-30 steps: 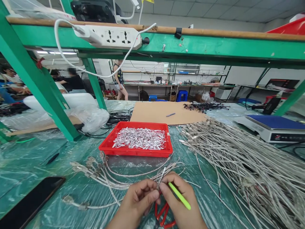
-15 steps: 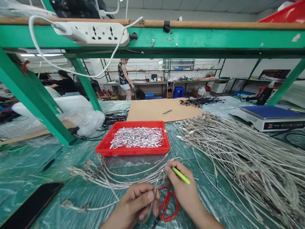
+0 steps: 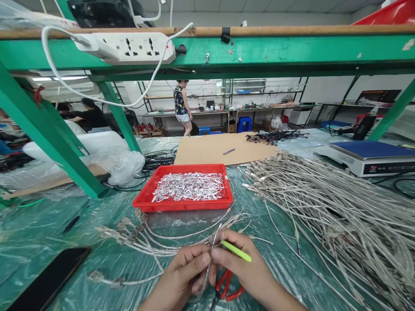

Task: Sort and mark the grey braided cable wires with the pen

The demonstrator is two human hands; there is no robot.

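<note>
Between finger and thumb my left hand [image 3: 186,272] pinches a clear-jacketed silvery cable [image 3: 205,280]. My right hand [image 3: 248,259] is closed near the cable's upper end, its thumb and fingertips meeting my left fingers. A lime-green stick-shaped tool [image 3: 238,252] is also held in my right hand; its working end is hidden. Under my hands lie red-handled scissors [image 3: 234,296], partly covered. Several similar cables [image 3: 155,248] with clear plug ends lie just beyond. A red tray [image 3: 184,207] behind them holds many small silvery pieces [image 3: 191,186].
A large heap of cables [image 3: 324,203] covers the right side. Behind it stands a scale [image 3: 372,151]. A phone [image 3: 48,276] lies at left. Cardboard [image 3: 201,149] with a pen [image 3: 228,151] is beyond the tray. A green frame [image 3: 275,52] spans overhead. A person [image 3: 183,103] walks in the background.
My right hand has moved left and slightly down, bringing the lime-green tool closer to my left hand and onto the cable. The person in the background has moved right.
</note>
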